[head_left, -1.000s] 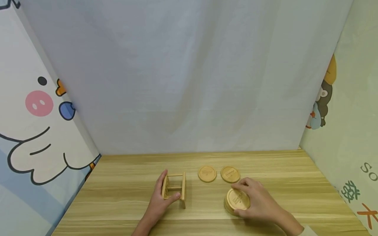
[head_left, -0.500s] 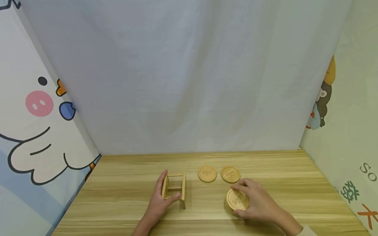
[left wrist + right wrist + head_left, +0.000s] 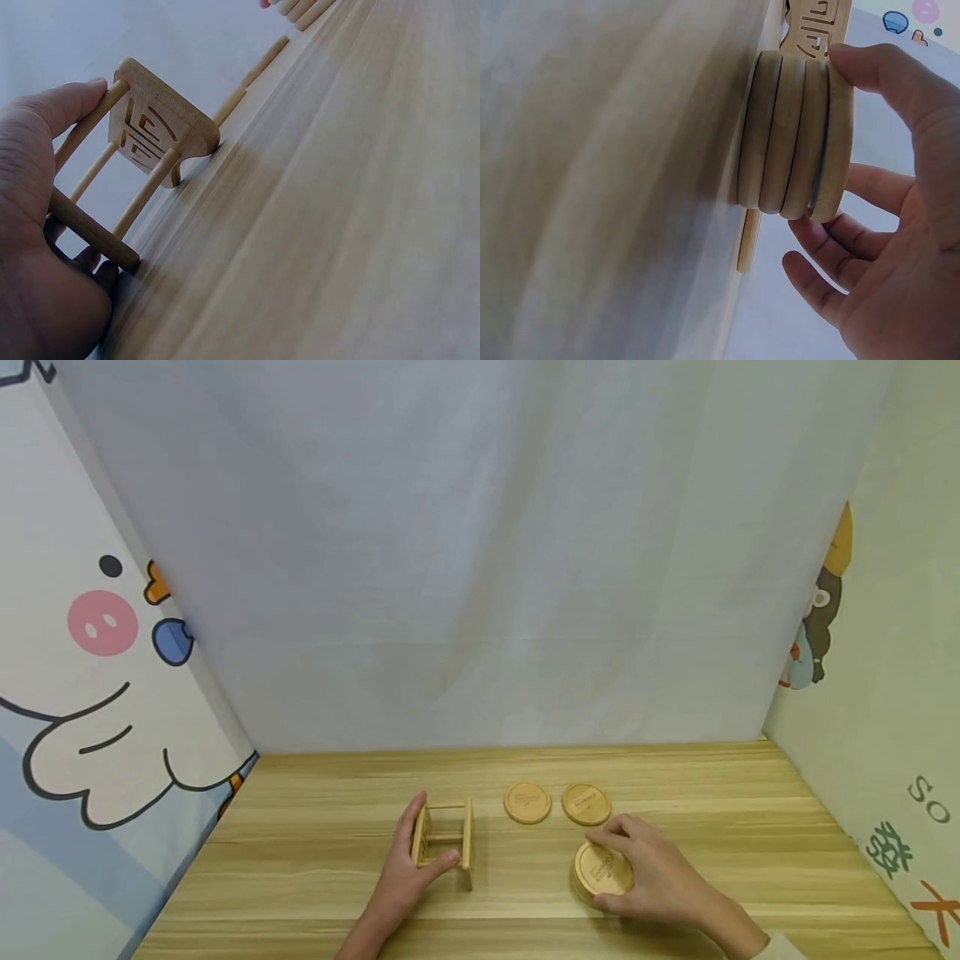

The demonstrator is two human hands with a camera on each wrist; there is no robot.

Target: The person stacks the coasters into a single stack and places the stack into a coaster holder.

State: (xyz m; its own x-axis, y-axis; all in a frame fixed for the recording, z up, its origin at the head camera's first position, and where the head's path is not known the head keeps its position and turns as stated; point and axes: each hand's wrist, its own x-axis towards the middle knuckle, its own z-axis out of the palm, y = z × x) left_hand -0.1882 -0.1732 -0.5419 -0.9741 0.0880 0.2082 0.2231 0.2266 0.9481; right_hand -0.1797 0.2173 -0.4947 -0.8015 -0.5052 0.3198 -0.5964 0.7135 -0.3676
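Currently, low in the head frame, the left hand [image 3: 401, 870] is gripping the wooden rack [image 3: 467, 835], panels running up-frame; rightward, the right hand [image 3: 651, 870]'s thumb and finger are pinching the face-up top coaster [image 3: 602, 868].

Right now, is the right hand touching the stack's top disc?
Touching: in the right wrist view, the right hand has its thumb tip against the top disc.

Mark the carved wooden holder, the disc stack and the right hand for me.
Carved wooden holder [image 3: 187, 135]: left wrist view, on its side panel.
Disc stack [image 3: 804, 139]: right wrist view, on a middle disc's rim.
Right hand [image 3: 652, 870]: head view, on the back of the hand.
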